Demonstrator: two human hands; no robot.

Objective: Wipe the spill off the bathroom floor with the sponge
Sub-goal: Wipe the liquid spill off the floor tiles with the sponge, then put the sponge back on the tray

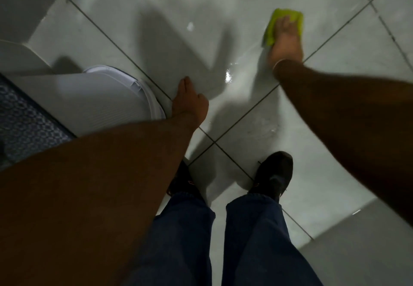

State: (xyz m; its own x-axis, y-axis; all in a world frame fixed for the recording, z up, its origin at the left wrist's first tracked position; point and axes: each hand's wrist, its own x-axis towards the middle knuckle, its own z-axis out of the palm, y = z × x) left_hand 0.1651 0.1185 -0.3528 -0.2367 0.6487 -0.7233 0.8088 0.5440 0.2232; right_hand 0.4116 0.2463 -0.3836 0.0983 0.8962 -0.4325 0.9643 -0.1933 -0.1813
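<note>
Far left: patterned mat (24, 118) beside a white ribbed bin (100, 98) lying tipped, rim toward the tiles; both close off that side and leave no wiping room there.

Left of centre: left hand (190, 102) planted on the floor (125, 13) just beside the bin's rim, fingers together and extended flat, holding nothing. Judged a brace, taking body weight while the other arm reaches forward.

Centre: wet sheen and bright glints of the spill (228, 77) near the crossing of dark grout lines, between the two hands; fainter streaks on the tile nearer the shoes (274, 171). Extent of the wet patch hard to judge in the dim light.

Right of centre: right hand (287, 40) pressed palm-down on the yellow-green sponge (285, 25), fingers spread narrowly over its top, sponge flat against the tile at the far reach of the arm. Flat pressure judged to keep the full face in contact. Sponge beyond the brightest glints, so wiping judged under way but unfinished.

Far right: open tile on to the frame edge; a raised grey ledge (368, 241) at lower right. Freest room for strokes ahead and to the right; nearer ground crowded by shoes and bracing arm.
</note>
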